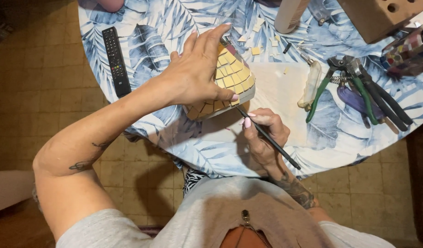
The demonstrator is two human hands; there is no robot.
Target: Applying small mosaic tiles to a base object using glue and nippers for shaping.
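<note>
My left hand (pixel 200 69) grips a glass piece covered in small yellow mosaic tiles (pixel 232 76), holding it tilted on the round table with its fingers spread over the top. Just below it, my right hand (pixel 264 133) holds a thin black tool (pixel 266 137) like a pen. The tool's tip touches the lower edge of the tiled piece. Part of the piece is hidden under my left palm.
A black remote (pixel 116 60) lies at the left on the leaf-print tablecloth (pixel 147 27). Green-handled nippers (pixel 333 80) and dark pliers (pixel 381 98) lie at the right. Loose tile bits (pixel 256 49), a beige cylinder (pixel 290 14) and a brown block with holes (pixel 379 16) sit at the back.
</note>
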